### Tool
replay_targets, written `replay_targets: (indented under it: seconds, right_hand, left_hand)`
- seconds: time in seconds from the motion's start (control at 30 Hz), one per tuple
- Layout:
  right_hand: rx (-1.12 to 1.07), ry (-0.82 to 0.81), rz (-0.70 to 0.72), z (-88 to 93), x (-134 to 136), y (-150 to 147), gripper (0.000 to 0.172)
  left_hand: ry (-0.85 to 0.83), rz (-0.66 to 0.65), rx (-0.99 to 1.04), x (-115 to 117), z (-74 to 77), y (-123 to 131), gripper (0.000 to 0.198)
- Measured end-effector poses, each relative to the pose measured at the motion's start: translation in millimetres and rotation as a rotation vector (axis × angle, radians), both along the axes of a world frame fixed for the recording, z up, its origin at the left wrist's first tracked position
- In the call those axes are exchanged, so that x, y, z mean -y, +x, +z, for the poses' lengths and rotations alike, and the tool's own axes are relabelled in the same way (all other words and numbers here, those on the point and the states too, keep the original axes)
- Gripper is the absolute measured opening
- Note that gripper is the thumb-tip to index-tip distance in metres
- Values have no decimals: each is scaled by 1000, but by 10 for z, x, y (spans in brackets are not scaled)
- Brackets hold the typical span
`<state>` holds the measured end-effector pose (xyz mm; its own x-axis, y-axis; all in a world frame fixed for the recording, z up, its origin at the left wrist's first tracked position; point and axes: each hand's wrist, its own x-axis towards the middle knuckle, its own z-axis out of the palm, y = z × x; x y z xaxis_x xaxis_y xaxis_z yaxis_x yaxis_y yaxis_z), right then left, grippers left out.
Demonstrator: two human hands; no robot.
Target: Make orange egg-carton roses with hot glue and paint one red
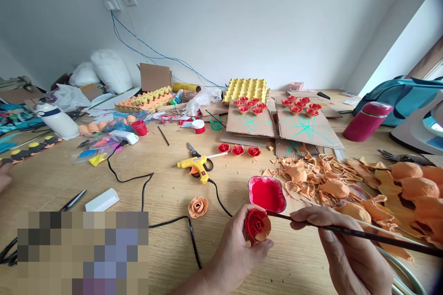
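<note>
A carton rose, mostly painted red with one petal still bare orange, is held between the fingers of my left hand. My right hand grips a dark paintbrush, its tip touching the rose's upper right edge. Just behind the rose stands a dish of red paint. An unpainted orange rose lies on the table to the left. Three red roses sit in a row further back.
A yellow glue gun with a black cord lies beside scissors. Torn orange carton scraps cover the right side. Cardboard sheets bear red flowers. A pink bottle stands at right; another person's hand shows at far left.
</note>
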<state>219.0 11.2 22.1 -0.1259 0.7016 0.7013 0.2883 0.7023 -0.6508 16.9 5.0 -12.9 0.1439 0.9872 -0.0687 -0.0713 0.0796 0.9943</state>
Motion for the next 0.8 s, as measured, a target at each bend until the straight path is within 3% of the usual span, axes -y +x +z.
replay_targets:
  seconds: [0.3, 0.57, 0.8]
  right_hand:
    - [142, 11, 36, 40, -38, -31, 22]
    - [245, 57, 19, -60, -23, 54, 22]
    - [194, 77, 81, -9, -20, -1, 21]
  left_hand:
    - [12, -10, -37, -1, 33, 0, 39]
    - [34, -29, -112, 10, 54, 2, 36]
    - [34, -46, -115, 9, -4, -8, 36]
